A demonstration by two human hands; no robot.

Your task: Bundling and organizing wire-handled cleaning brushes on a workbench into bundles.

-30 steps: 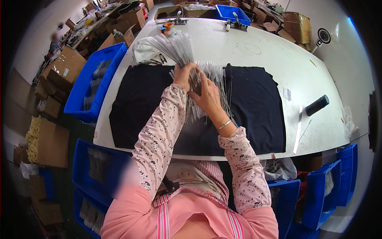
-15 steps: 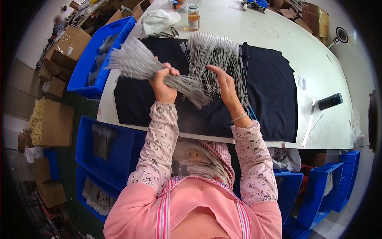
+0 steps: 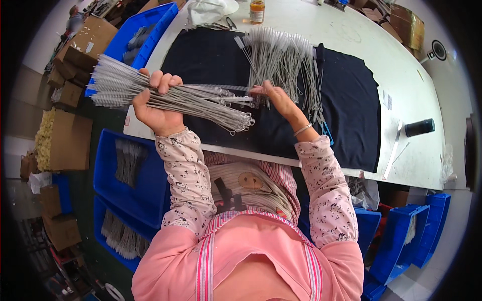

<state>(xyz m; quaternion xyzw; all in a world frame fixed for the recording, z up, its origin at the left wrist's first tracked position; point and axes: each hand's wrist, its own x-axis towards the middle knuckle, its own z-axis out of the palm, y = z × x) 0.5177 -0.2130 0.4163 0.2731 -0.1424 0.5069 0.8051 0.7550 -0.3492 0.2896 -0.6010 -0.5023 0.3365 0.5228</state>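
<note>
My left hand [image 3: 159,111] is wrapped round a thick bundle of straw-cleaning brushes [image 3: 203,106], held sideways over the table's left front edge. Their white bristles point left and their wire loop ends right. My right hand [image 3: 282,103] is closed at the fingertips on a straw brush [image 3: 223,87], whose bristled part stretches along the top of the bundle; motion blurs its end. Just beyond that hand, a pile of similar brushes [image 3: 281,55] lies on a dark cloth [image 3: 349,100], bristles facing away. Blue-handled pliers [image 3: 326,131] lie right of my right wrist, partly hidden.
The white table [image 3: 396,75] holds a jar [image 3: 257,12], a white cap [image 3: 208,11] and a dark cylinder [image 3: 419,128]. Blue bins [image 3: 131,173] with brushes stand at the left below table height. More blue bins [image 3: 401,241] stand at the lower right.
My left hand has moved left and nearer with the bundle, which now lies more level. The right hand's spread fingers have closed near the pile. The view has shifted slightly.
</note>
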